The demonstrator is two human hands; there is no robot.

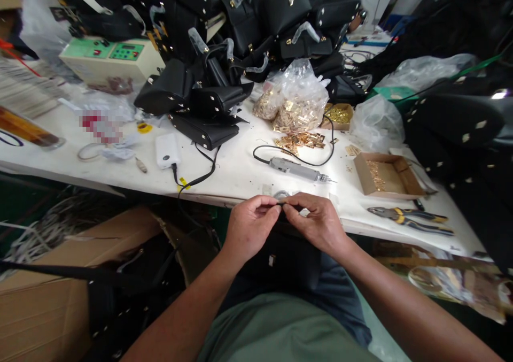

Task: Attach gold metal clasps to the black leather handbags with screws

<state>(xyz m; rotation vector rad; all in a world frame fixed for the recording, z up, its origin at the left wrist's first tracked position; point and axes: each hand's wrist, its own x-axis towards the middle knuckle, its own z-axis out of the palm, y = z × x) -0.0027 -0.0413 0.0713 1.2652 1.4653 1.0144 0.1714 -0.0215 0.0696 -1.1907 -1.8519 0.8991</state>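
Observation:
My left hand [249,227] and my right hand [317,222] meet at the table's front edge, thumbs and fingertips pinched together. Between them is a thin black strip [280,203], mostly covered by the fingers. Below, a black bag [294,255] with a small metal fitting rests on my lap; whether the strip belongs to it cannot be made out. Just beyond my fingertips shows a clear, plastic-wrapped loop [281,194]. A grey electric screwdriver [294,168] lies on the table past my hands, its bit pointing right.
Gold metal fittings [300,141] lie loose before filled plastic bags [298,102]. To the right are a cardboard tray [395,175] of small parts and pliers [411,218]. Black bags [208,129], a white power pack [167,151] and a control box [112,62] occupy the left; a carton [52,292] stands below.

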